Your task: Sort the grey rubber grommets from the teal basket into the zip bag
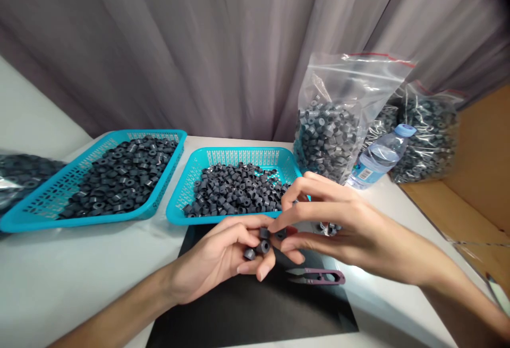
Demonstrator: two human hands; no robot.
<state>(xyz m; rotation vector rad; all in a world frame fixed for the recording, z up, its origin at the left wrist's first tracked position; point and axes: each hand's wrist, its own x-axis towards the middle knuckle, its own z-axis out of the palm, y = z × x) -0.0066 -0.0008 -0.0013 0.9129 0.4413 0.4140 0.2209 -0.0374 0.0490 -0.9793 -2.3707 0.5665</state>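
Your left hand (217,255) holds a few dark rings (263,246) above the black mat (258,311); your right hand (346,223) pinches another. Probably midway: two blue baskets (99,223) hold plenty, though which are finished is unclear.

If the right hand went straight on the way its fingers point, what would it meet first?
Probably the small dark parts in the left hand; the right hand is right beside them, though the exact gap is unclear.
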